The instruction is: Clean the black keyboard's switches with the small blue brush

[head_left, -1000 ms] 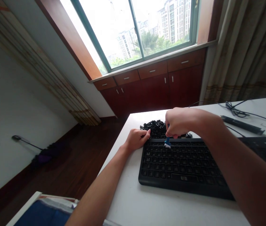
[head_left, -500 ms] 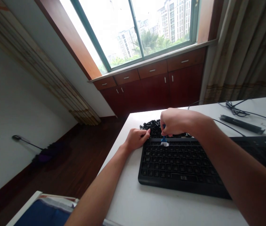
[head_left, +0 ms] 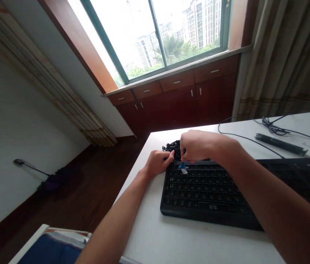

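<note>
Head view, right hand pinching blue-white tool, top hidden, left hand curled, hold unclear, by half-hidden keycaps

daylight from the window, blown-out sky, soft shadow under the keyboard, curved wide-angle edges

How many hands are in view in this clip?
2: the left hand is at the keyboard's top-left corner, beside a pile of black keycaps; the right hand is over the top row, holding a blue-and-white object.
</note>
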### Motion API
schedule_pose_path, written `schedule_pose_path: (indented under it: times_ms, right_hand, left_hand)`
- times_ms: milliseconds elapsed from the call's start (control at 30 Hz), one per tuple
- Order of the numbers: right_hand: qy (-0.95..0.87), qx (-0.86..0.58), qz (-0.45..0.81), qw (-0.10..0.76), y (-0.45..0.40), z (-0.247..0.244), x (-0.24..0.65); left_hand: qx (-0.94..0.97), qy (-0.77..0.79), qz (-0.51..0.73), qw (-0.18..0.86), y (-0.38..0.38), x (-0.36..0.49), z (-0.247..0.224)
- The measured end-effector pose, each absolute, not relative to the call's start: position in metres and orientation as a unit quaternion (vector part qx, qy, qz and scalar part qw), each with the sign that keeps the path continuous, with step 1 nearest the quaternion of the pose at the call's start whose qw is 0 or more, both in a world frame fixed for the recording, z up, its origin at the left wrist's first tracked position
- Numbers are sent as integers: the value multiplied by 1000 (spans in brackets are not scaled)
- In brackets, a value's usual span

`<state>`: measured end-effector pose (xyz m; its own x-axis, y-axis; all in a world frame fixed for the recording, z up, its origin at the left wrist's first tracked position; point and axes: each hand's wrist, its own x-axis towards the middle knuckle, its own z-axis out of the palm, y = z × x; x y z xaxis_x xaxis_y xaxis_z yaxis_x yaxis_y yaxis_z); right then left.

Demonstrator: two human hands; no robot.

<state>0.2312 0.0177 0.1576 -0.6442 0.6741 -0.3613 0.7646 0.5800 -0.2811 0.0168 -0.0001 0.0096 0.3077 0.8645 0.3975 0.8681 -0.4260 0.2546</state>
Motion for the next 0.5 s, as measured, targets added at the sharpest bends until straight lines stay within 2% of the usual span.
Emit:
schedule_pose_path:
  times_ms: [233, 500]
  right_hand:
    - [877, 420, -204, 117, 27, 152, 238]
    - [890, 424, -150, 70, 19, 163, 240]
  left_hand:
    - [-806, -540, -242, -5, -1, 16, 12]
    - [-803, -545, -241, -7, 0, 15, 10]
